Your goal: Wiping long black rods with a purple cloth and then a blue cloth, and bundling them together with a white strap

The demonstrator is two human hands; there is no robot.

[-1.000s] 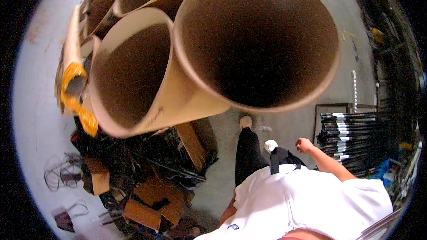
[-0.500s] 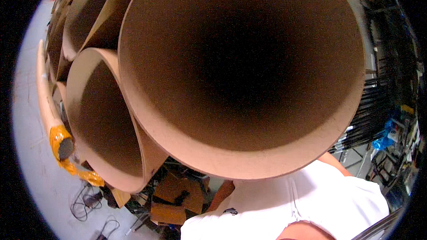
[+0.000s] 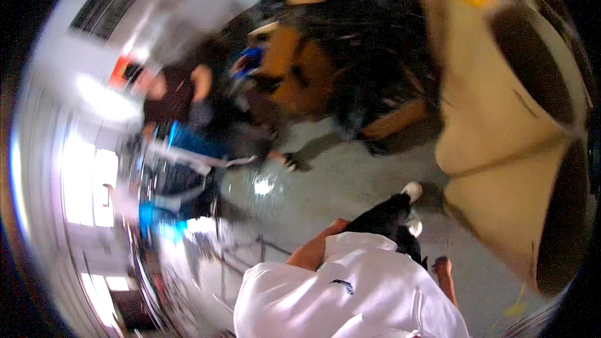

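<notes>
My right hand (image 3: 442,268) hangs low beside my body, with nothing I can make out in it; its fingers are small and blurred. Of my left arm (image 3: 313,247) only a bent part shows beside my white shirt, and the hand itself is hidden. Nearest to my right hand are large light-brown cardboard tubes on the right: an upper tube (image 3: 482,125) and a lower tube (image 3: 501,219), both with dark open ends. Neither hand is seen touching them.
A person in a dark top (image 3: 172,94) stands at the left, near blue equipment (image 3: 188,141) smeared by motion. Cardboard boxes (image 3: 300,69) and dark clutter lie ahead. A brown carton (image 3: 397,117) lies on the grey floor (image 3: 338,178). Bright windows (image 3: 87,181) show far left.
My view has swung left, away from the large tube mouth that filled it. The tubes now stand at the right; the floor, a person and my right hand have come into view.
</notes>
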